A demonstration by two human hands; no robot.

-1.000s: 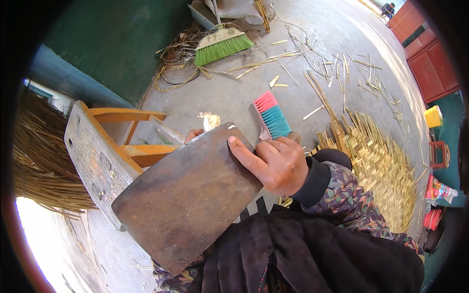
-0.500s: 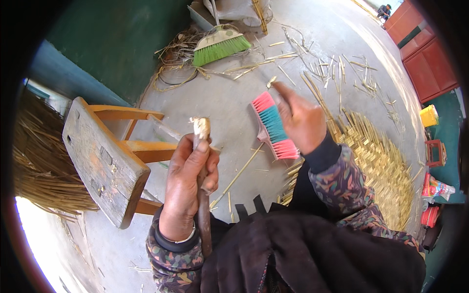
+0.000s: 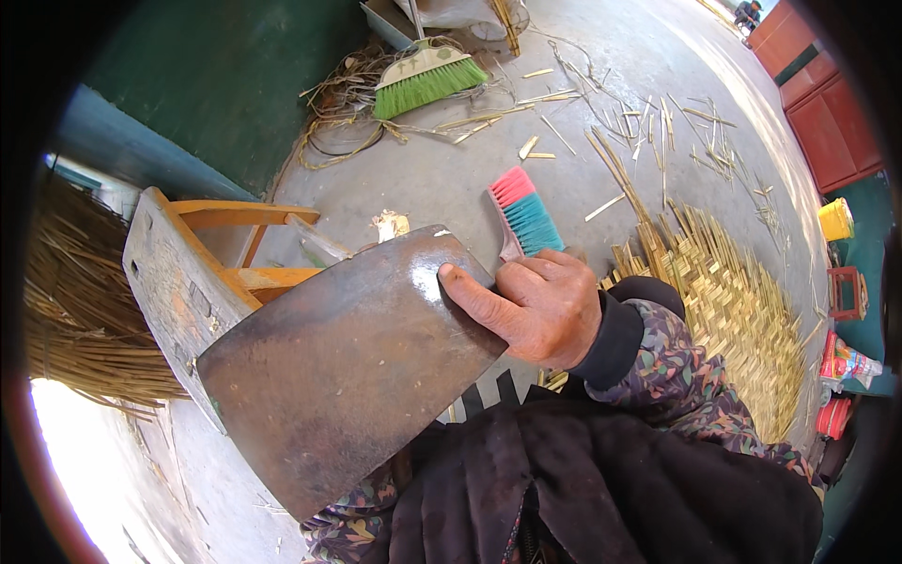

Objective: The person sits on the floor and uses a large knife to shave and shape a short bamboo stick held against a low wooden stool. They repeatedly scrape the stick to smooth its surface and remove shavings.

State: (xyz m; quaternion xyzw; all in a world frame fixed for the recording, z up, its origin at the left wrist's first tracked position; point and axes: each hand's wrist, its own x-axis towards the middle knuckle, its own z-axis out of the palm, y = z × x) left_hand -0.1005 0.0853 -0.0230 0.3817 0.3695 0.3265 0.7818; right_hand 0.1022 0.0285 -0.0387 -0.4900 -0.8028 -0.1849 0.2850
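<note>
A broad, dark metal blade (image 3: 348,357), shaped like a large cleaver or hoe head, spans the middle left of the view. My right hand (image 3: 550,305) is closed on its right edge, thumb pressed along the upper face. Just beyond the blade's top edge shows the pale, cut end of a wooden stick (image 3: 390,225). The blade covers my left hand and most of the stick; only my left sleeve (image 3: 348,517) appears below it. Past my right hand lies a brush (image 3: 523,214) with pink and teal bristles.
A worn wooden bench (image 3: 174,282) stands tipped at the left, beside a bundle of dry stalks (image 3: 85,301). A woven strip mat (image 3: 733,329) lies at the right. Farther off are a green broom (image 3: 427,83) and scattered strips (image 3: 658,132). A person (image 3: 747,16) is at the far right.
The blade has come into view in my right hand and now covers my left hand, which was gripping the stick. The brush is partly hidden by my right hand.
</note>
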